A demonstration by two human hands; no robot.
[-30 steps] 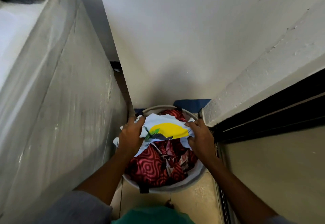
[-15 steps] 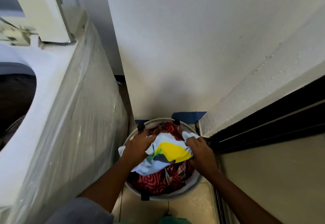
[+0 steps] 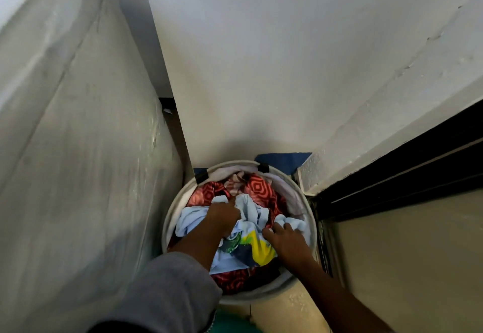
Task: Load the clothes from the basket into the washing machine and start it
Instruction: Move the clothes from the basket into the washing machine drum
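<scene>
Down at floor level, seen from above: round white laundry basket (image 3: 167, 217) with two black strap handles (image 3: 262, 168) on its far rim, packed with clothes. On top of the pile inside the basket, crumpled pale garment (image 3: 193, 220) with a yellow, green and dark print (image 3: 258, 250); beneath and behind it, red cloth (image 3: 258, 187) with a geometric diamond pattern, filling the rest of the basket. Left hand (image 3: 224, 215) plunged into the middle of the basket, grip closed on a bunch of the pale garment, fingers curled and buried in the fabric; grey sleeve (image 3: 170, 288) bunched above the forearm. Right hand (image 3: 287, 241) at the right side of the basket, fingers laid over the same garment's edge near the rim; grip there impossible to judge, pinching or merely resting. Left of the basket and just beside it, tall pale side of the washing machine (image 3: 78, 150), glossy and wrinkled as if film-wrapped. Behind the basket, plain white wall (image 3: 261, 58), with a blue mat (image 3: 285, 161) peeking out just past the far rim. Right of the basket, black door track (image 3: 405, 170) running away at an angle. On the near side of the basket, beige floor tile (image 3: 287, 309).
</scene>
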